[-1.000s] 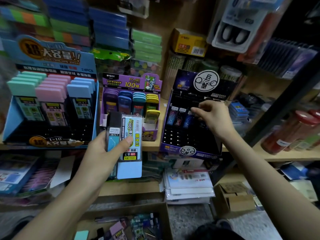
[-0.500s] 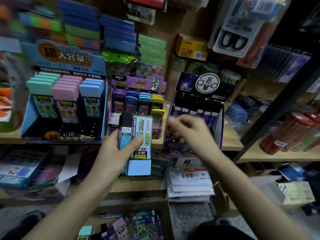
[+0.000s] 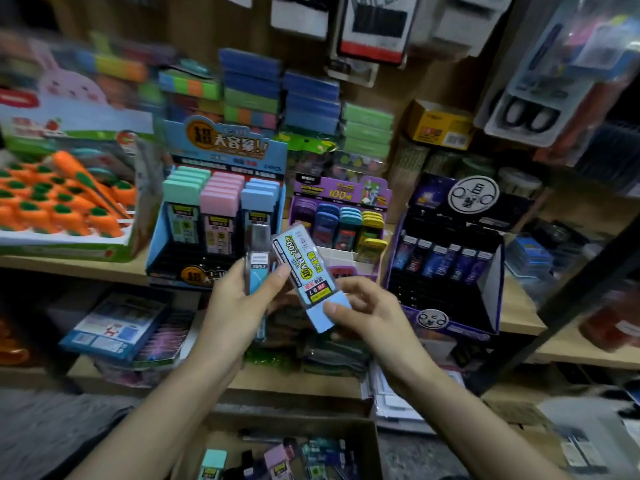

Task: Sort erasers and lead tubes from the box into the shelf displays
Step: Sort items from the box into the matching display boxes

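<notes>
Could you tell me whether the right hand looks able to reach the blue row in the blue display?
Probably yes: the blue row stands open above, though the left hand with its slim tube sits before it, and the right hand is pinching the blue-capped case.

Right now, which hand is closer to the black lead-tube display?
Right. The right hand, pinching a light-blue lead case, is just left of the black display; the left hand, gripping a slim lead tube, is farther left, before the blue display.
</notes>
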Motion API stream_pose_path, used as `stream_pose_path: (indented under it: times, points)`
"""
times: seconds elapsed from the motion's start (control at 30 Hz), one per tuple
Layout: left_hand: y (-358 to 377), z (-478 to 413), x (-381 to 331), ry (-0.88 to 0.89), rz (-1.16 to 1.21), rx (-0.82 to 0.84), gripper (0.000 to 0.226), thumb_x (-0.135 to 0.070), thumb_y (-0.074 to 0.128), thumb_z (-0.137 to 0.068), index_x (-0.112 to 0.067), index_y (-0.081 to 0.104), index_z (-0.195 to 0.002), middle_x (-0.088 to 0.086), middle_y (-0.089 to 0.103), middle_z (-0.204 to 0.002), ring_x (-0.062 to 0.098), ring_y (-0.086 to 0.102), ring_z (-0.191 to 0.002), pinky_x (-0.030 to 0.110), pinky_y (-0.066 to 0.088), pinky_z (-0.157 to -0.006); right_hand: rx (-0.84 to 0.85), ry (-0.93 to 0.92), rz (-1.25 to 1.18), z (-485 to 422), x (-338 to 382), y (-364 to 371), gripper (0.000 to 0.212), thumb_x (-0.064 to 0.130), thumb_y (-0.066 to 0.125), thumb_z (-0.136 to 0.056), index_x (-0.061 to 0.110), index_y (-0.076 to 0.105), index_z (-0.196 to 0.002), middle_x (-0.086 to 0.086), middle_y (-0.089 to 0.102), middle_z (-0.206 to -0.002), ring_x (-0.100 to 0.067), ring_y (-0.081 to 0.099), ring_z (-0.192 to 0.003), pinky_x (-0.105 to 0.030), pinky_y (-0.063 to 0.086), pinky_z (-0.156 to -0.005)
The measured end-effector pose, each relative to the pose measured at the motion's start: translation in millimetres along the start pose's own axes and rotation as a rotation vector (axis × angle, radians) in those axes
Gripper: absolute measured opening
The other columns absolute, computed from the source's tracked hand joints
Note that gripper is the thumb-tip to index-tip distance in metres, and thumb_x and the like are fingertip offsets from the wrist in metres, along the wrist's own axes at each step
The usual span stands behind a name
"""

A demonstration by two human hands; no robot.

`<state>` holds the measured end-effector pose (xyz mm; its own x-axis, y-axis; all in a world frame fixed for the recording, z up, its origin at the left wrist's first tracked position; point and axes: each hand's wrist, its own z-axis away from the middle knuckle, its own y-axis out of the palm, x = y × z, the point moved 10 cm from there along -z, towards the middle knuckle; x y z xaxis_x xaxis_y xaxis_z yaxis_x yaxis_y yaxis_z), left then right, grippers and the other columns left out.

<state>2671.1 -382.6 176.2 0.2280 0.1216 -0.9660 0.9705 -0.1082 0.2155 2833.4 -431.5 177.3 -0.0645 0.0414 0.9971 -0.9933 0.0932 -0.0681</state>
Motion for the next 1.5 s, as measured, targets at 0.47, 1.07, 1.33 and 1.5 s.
stream_pose_path:
  times: [0.47, 1.07, 1.33, 1.5]
  points:
    - [-120, 0, -19, -0.084, -0.012, -0.189, 0.044, -0.059, 0.063, -0.065, -0.019, 0.058, -0.08, -0.006, 0.045, -0.049, 0.009, 0.036, -0.036, 0.021, 0.035, -0.036, -0.139, -0.778, 1.147, -65, 125, 76, 0.027, 0.019, 0.06, -0.089, 0.018, 0.057, -0.116, -0.003, 0.068, -0.111, -0.03, 0.063, -0.099, -0.036, 0.046, -0.066]
    - [-123, 9, -28, -0.135, 0.033, -0.146, 0.029, -0.04, 0.049, -0.091, -0.012, 0.056, -0.096, -0.004, 0.061, -0.058, 0.007, 0.047, -0.039, 0.017, 0.036, -0.035, 0.145, -0.725, 1.504, -111, 126, 124, 0.03, 0.018, 0.055, -0.091, 0.025, 0.051, -0.121, -0.006, 0.065, -0.115, -0.034, 0.059, -0.101, -0.038, 0.044, -0.067]
    - [-118, 12, -31, -0.147, 0.044, -0.129, 0.026, -0.037, 0.049, -0.092, -0.011, 0.054, -0.092, -0.004, 0.061, -0.057, 0.006, 0.048, -0.039, 0.017, 0.037, -0.034, 0.037, -0.758, 1.38, -118, 116, 120, 0.025, 0.014, 0.065, -0.085, 0.009, 0.054, -0.106, -0.01, 0.052, -0.108, -0.03, 0.052, -0.096, -0.034, 0.041, -0.065]
    - [-111, 11, -34, -0.121, 0.025, -0.09, 0.031, -0.045, 0.052, -0.083, -0.014, 0.054, -0.088, -0.003, 0.063, -0.06, 0.008, 0.052, -0.044, 0.021, 0.042, -0.038, -0.007, -0.762, 1.442, -117, 114, 116, 0.025, 0.013, 0.059, -0.089, 0.006, 0.057, -0.113, -0.012, 0.049, -0.113, -0.03, 0.046, -0.103, -0.04, 0.043, -0.078]
